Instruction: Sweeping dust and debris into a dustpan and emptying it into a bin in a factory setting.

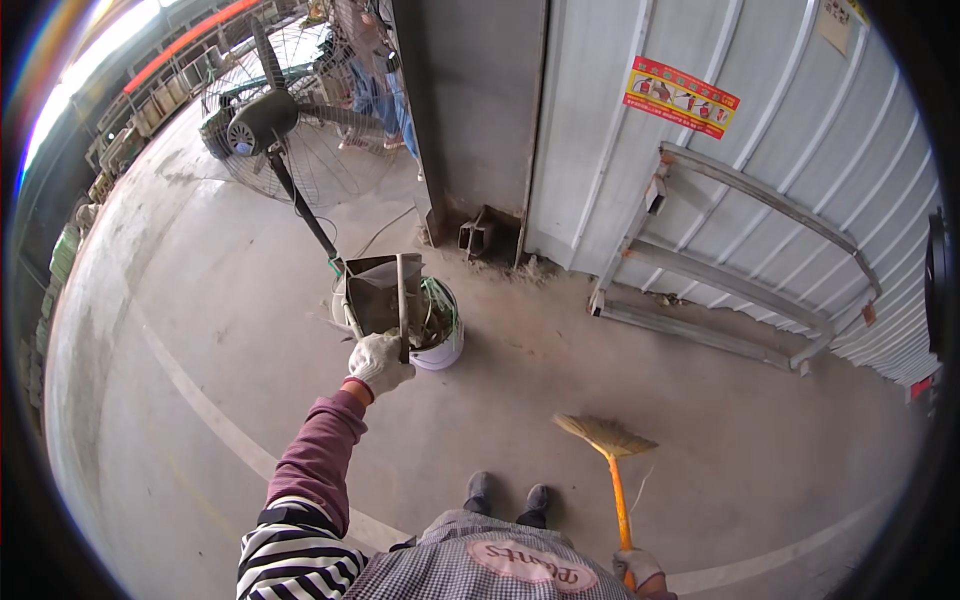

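My left hand (380,364), in a white work glove, is closed on a grey dustpan (372,300) with an upright bar-like handle. The dustpan is held over the left side of a white bucket (445,353), partly covering it. Inside the bucket lies greenish and brown waste, some of it stringy. At the lower right my right hand (640,567), gloved as well, grips the orange handle of a broom (607,437). The broom's fanned brown bristles are at or just above the dusty floor, right of my feet.
A large black pedestal fan (265,120) stands beyond the bucket, with a person (385,90) behind it. Dirt gathers by a dark column (470,110). A metal frame (735,265) leans on the corrugated wall (600,120). Pale lines cross the concrete floor (250,330).
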{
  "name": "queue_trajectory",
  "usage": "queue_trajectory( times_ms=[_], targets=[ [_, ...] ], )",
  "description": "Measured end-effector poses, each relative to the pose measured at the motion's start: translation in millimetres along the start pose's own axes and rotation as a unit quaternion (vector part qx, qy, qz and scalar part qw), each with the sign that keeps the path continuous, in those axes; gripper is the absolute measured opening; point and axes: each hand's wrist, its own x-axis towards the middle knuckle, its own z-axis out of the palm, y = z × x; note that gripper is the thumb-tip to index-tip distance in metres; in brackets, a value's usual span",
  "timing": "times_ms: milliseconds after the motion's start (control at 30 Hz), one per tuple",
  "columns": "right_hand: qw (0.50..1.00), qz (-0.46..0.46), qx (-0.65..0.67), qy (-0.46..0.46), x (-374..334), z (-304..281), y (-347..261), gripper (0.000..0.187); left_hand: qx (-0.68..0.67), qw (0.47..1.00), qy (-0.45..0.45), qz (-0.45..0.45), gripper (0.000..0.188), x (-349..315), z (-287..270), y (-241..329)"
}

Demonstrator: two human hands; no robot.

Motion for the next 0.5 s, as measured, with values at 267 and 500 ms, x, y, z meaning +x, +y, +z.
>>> queue_trajectory(
  times_ms=[267, 500],
  targets=[
    [0.995, -0.043, -0.092, 0.022, -13.2, 7.2, -7.8, 0.014, 0.090, 0.993, -0.078, 0.018, 0.025, -2.4, 21.5, 1.7],
    [0.976, -0.108, -0.175, 0.077, -72.2, 47.6, -38.2, 0.015, 0.092, 0.994, -0.061, 0.026, 0.021, -16.6, 52.2, -13.3]
  ],
)
